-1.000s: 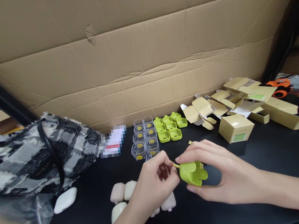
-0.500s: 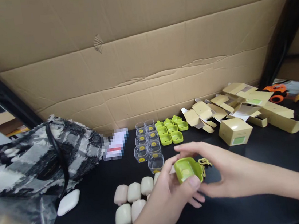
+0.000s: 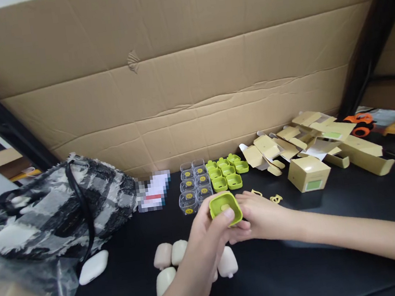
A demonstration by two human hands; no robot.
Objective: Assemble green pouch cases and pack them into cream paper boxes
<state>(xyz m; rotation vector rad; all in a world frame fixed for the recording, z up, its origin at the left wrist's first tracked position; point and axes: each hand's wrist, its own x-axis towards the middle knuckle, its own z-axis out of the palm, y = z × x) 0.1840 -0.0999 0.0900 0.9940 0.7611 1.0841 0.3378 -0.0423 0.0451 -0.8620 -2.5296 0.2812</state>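
My left hand (image 3: 210, 246) grips a small lime-green square case (image 3: 224, 207), its thumb pressed inside the open hollow. Against the case's right side, my right hand (image 3: 260, 215) is closed, with its fingertips partly hidden behind the case and my left fingers. What those fingertips hold, if anything, is out of sight. Below my left hand lie several rounded off-white cases (image 3: 227, 261), some covered by my wrist. Just past my right hand, a yellow-green cord loop (image 3: 276, 199) rests on the black table.
Clear plastic boxes (image 3: 190, 201) with yellow stickers stand in rows beside green case parts (image 3: 219, 184). Opened cartons (image 3: 328, 143) and a closed box (image 3: 309, 173) lie right. A plaid bag (image 3: 46, 211), plastic wrap (image 3: 61, 287) and white oval object (image 3: 94, 267) lie left; cardboard (image 3: 187, 71) walls the back.
Both hands have shifted left and a little up with the green case. The case has turned so its hollow faces me, and my right fingers have closed in beside it.
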